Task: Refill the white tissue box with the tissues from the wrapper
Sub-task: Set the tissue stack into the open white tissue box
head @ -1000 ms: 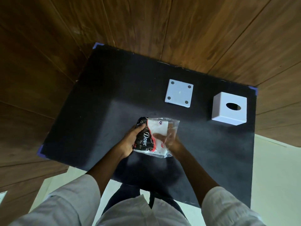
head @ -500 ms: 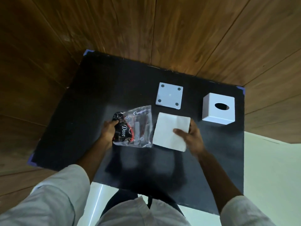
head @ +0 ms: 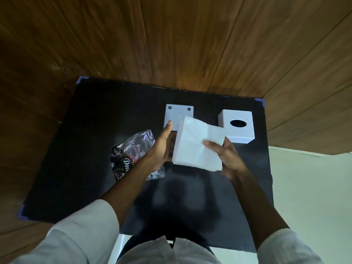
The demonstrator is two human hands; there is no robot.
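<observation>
A white stack of tissues [head: 196,143] is lifted above the black mat, tilted. My right hand [head: 226,155] grips its right edge with the thumb on top. My left hand [head: 162,145] is pressed flat against the stack's left side, fingers stretched out. The empty clear wrapper [head: 131,151], with black and red print, lies on the mat to the left, partly under my left forearm. The white tissue box [head: 238,126] stands at the back right with its oval slot facing up. Its white bottom plate [head: 177,115] lies flat behind the stack.
A black mat [head: 91,130] with blue taped corners covers the table. Wood-panelled walls rise close behind and on both sides. A pale floor shows to the right of the table.
The tissue stack has risen off the mat in my right hand. My left hand has let go of the wrapper and moved right onto the stack's side. The wrapper stays on the mat.
</observation>
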